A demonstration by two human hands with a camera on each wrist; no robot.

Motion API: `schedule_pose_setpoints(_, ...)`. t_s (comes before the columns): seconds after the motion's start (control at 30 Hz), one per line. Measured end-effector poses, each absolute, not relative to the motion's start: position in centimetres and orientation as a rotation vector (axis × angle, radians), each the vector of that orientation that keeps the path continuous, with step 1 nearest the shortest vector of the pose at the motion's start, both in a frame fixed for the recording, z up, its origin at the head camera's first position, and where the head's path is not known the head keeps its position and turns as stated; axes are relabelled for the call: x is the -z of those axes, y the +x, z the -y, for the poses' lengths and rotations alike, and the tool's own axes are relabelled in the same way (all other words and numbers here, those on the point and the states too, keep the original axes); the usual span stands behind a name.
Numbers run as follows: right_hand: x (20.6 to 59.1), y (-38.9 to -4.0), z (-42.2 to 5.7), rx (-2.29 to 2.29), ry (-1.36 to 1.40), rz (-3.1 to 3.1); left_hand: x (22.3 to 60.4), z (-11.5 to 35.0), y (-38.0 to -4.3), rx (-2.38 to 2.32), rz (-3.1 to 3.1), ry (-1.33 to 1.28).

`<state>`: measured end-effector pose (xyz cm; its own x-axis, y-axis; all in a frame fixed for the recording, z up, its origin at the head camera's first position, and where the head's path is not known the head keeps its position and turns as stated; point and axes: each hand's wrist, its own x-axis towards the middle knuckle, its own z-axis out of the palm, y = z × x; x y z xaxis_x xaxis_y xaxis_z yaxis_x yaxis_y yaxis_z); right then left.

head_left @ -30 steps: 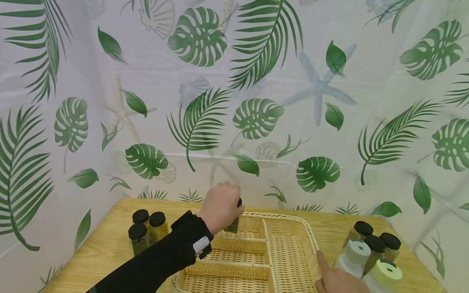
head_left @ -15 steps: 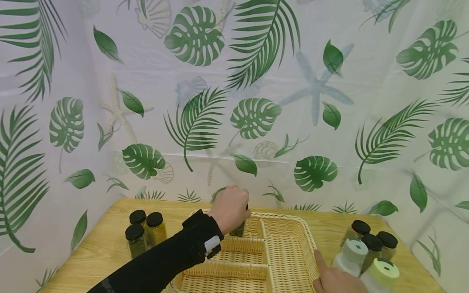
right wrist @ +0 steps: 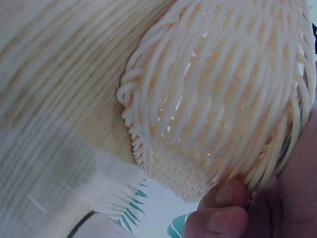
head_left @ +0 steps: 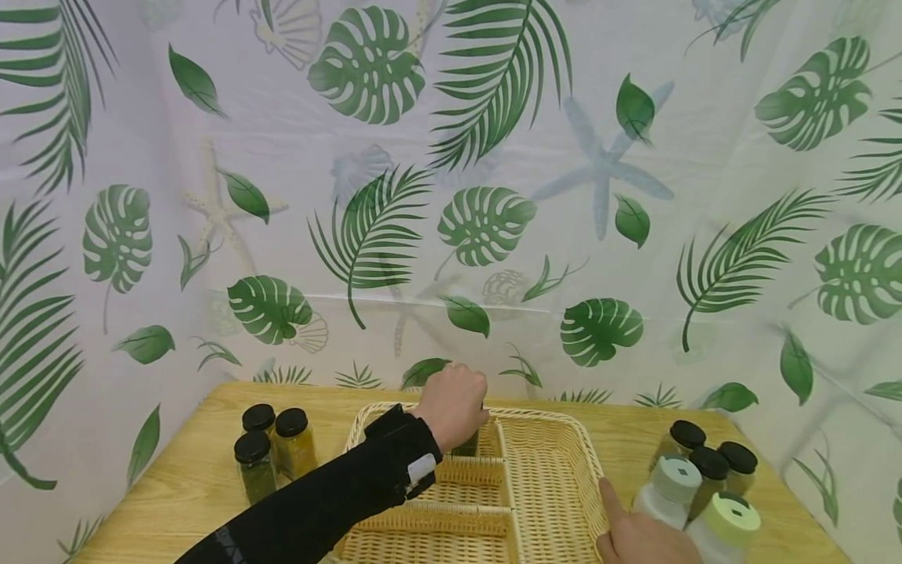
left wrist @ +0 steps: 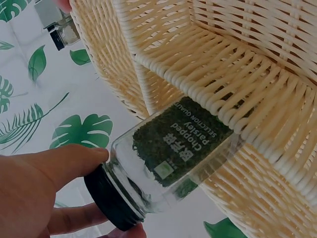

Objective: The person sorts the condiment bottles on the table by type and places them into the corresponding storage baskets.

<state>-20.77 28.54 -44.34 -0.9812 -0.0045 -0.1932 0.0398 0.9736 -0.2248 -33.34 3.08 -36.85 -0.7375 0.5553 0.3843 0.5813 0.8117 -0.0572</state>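
My left hand (head_left: 454, 403) grips a glass jar of chopped parsley (left wrist: 173, 144) by its black lid (left wrist: 111, 198). The jar's lower end is inside the far-left compartment of a woven, divided basket (head_left: 557, 486), and a divider covers part of it in the left wrist view. In the head view the hand hides most of the jar. At the basket's right rim is my right hand (head_left: 644, 539); its fingers (right wrist: 220, 218) curl round the edge in the right wrist view.
Several black-lidded spice jars (head_left: 292, 442) stand left of the basket. On its right are more black-lidded jars (head_left: 736, 462), a white bottle with a pale green cap (head_left: 669, 489) and one with a yellow-green cap (head_left: 729, 525). A leaf-print cloth (head_left: 451, 235) hangs behind the wooden table (head_left: 176, 478).
My left hand has moved right and slightly down with the parsley jar, within the far-left compartment. My right hand stays at the basket's rim.
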Motion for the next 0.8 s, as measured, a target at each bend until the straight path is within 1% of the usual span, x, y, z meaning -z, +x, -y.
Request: schedule_pose_setpoints(0.8, 44.1, -20.5, -28.4, 0.349, 0.016, -2.94, 37.9, -4.5, -33.2, 0.047, 2.628, -0.901)
